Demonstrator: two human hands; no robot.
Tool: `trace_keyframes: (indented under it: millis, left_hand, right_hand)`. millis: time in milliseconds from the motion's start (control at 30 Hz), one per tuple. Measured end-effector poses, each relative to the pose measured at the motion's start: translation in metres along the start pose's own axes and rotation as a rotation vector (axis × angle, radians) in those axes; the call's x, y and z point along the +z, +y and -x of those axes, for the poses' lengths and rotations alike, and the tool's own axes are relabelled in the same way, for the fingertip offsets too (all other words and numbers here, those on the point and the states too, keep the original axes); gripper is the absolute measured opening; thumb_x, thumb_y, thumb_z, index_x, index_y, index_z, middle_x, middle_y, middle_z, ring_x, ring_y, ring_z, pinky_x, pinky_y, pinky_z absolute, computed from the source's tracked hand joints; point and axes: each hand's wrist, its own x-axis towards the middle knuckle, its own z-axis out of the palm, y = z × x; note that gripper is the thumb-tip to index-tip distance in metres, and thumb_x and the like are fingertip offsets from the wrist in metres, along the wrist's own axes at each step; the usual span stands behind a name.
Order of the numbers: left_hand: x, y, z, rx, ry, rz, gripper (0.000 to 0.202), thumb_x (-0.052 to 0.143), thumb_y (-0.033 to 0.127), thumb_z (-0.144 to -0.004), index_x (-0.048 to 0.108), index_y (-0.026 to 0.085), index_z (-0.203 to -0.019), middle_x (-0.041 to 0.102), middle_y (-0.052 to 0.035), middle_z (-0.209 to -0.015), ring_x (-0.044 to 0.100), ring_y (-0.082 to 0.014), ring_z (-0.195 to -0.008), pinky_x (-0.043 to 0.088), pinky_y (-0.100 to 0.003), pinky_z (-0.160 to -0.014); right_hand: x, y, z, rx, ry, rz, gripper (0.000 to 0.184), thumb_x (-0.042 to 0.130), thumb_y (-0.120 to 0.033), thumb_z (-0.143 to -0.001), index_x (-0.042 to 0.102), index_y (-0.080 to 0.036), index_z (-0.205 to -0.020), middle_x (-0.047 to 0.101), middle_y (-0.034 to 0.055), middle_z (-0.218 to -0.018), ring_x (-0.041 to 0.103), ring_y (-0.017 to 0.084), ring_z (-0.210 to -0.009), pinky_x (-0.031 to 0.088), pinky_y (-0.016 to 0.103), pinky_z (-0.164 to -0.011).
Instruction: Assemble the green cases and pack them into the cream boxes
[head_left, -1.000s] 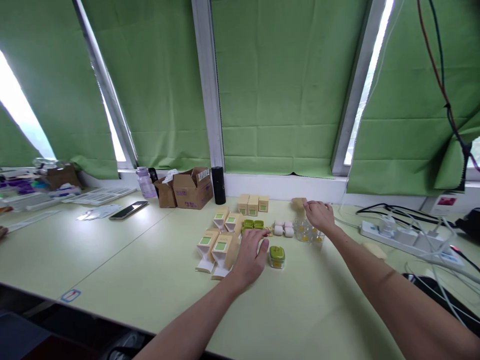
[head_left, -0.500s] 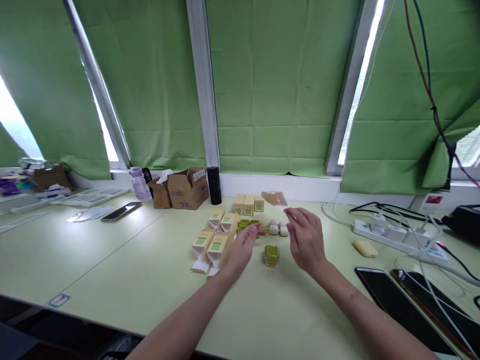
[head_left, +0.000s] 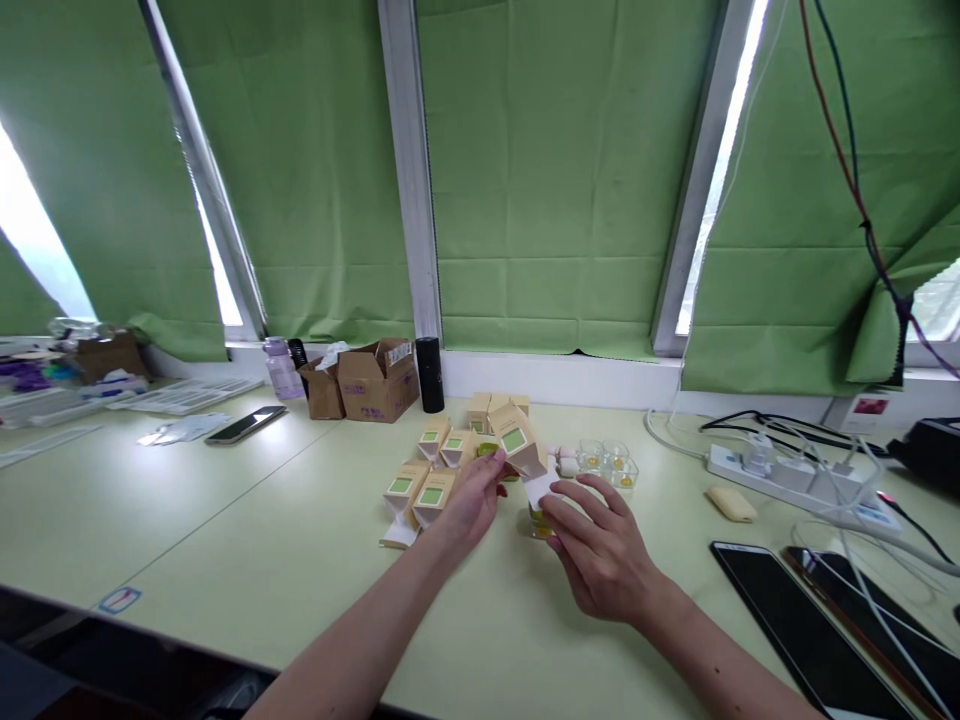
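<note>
My left hand [head_left: 476, 492] is closed on a small beige carton [head_left: 517, 440] with a green label, tilted in the air with its white end flap hanging down to the right. My right hand [head_left: 604, 545] has its fingers stretched out and apart, the fingertips at the white flap [head_left: 541, 484]. Under the flap, partly hidden by it and by the fingers, stands a small glass jar [head_left: 538, 528] with a green lid. Several similar cartons [head_left: 435, 492] stand left of my left hand, some with flaps folded out. Green lids [head_left: 487, 450] show behind that hand.
Clear jars [head_left: 616, 462] and pinkish-white pieces [head_left: 568, 466] lie behind my right hand. More cartons [head_left: 480, 408] stand at the back. To the right are a power strip [head_left: 795, 475] with cables, a beige oval object [head_left: 730, 503] and a dark tablet [head_left: 780, 610]. An open cardboard box [head_left: 375, 382] stands back left.
A carton is now in my left hand, which was empty-looking before. My right hand has come down and nearer to the left one, uncovering the clear jars. The green-lidded jar is now partly covered.
</note>
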Motion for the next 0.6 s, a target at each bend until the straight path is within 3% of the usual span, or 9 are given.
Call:
trace_keyframes:
  millis: [100, 200, 300, 367, 500, 600]
  left_hand:
    - [0.003, 0.002, 0.002, 0.048, -0.017, -0.036, 0.041, 0.077, 0.054, -0.084, 0.071, 0.017, -0.102, 0.074, -0.0088, -0.103, 0.063, -0.0169, -0.084, 0.04, -0.028, -0.069]
    - [0.007, 0.003, 0.004, 0.126, -0.05, -0.098, 0.05, 0.08, 0.053, -0.082, 0.068, 0.02, -0.117, 0.072, -0.011, -0.12, 0.066, -0.0211, -0.101, 0.048, -0.031, -0.08]
    - [0.01, 0.002, 0.008, 0.176, -0.146, -0.189, 0.061, 0.077, 0.053, -0.085, 0.058, 0.022, -0.133, 0.066, -0.014, -0.134, 0.062, -0.0276, -0.122, 0.05, -0.041, -0.1]
    - [0.01, 0.0, 0.011, 0.214, -0.175, -0.32, 0.064, 0.075, 0.051, -0.087, 0.05, 0.024, -0.14, 0.063, -0.0146, -0.138, 0.06, -0.0293, -0.127, 0.048, -0.047, -0.105]
    - [0.01, -0.004, 0.02, 0.369, -0.121, -0.646, 0.057, 0.07, 0.035, -0.091, 0.044, 0.026, -0.142, 0.06, -0.0134, -0.139, 0.056, -0.0288, -0.129, 0.047, -0.049, -0.109]
    - [0.009, -0.003, 0.025, 0.585, -0.161, -0.882, 0.054, 0.064, 0.018, -0.09, 0.046, 0.028, -0.14, 0.057, -0.0124, -0.14, 0.049, -0.0289, -0.135, 0.043, -0.053, -0.114]
  right_hand:
    - [-0.001, 0.004, 0.001, 0.09, 0.114, -0.029, 0.022, 0.058, -0.012, -0.088, 0.066, -0.025, -0.105, 0.071, 0.0093, -0.118, 0.064, 0.032, -0.117, 0.048, 0.057, -0.102]
    - [-0.001, 0.012, -0.003, 0.269, 0.216, -0.042, 0.023, 0.061, -0.015, -0.089, 0.065, -0.025, -0.108, 0.069, 0.0111, -0.115, 0.064, 0.033, -0.11, 0.051, 0.056, -0.093]
    - [-0.001, 0.021, -0.011, 0.469, 0.234, -0.115, 0.03, 0.062, -0.022, -0.092, 0.061, -0.025, -0.122, 0.068, 0.0123, -0.116, 0.063, 0.033, -0.11, 0.052, 0.054, -0.092]
    - [-0.002, 0.026, -0.015, 0.546, 0.202, -0.198, 0.042, 0.064, -0.027, -0.092, 0.056, -0.026, -0.133, 0.067, 0.0132, -0.123, 0.061, 0.033, -0.114, 0.054, 0.053, -0.092]
    - [-0.002, 0.03, -0.012, 0.513, 0.12, -0.275, 0.056, 0.063, -0.026, -0.091, 0.049, -0.029, -0.146, 0.064, 0.012, -0.135, 0.058, 0.033, -0.122, 0.055, 0.052, -0.096]
    - [0.001, 0.028, -0.003, 0.456, 0.116, -0.282, 0.057, 0.058, -0.02, -0.09, 0.048, -0.028, -0.146, 0.062, 0.0125, -0.134, 0.056, 0.034, -0.123, 0.054, 0.055, -0.097]
